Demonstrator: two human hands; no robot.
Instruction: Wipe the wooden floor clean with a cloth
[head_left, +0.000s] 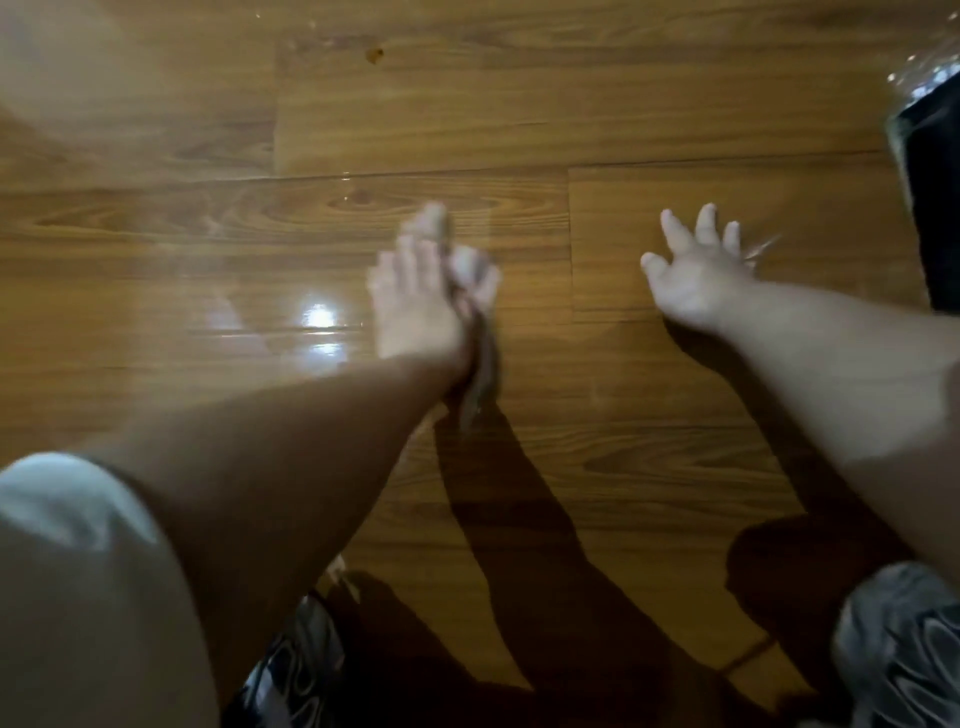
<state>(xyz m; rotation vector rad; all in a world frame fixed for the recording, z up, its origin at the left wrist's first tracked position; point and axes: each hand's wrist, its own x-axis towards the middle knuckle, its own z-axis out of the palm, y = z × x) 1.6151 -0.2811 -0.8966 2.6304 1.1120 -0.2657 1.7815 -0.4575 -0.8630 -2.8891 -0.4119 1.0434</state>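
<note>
The wooden floor (519, 114) fills the view, glossy brown planks with a bright light glare left of centre. My left hand (421, 291) lies in the middle of the floor with its fingers stretched forward, pressing a dark greyish cloth (480, 374) that shows along its right side and under the wrist. My right hand (691, 270) hovers or rests on the floor to the right, fingers spread and holding nothing. The frame is blurred by motion.
A dark object wrapped in shiny clear plastic (930, 171) stands at the right edge. A small brown speck (375, 53) lies on the floor at the top. Patterned shorts (904, 649) and a pale sleeve (78, 571) fill the lower corners.
</note>
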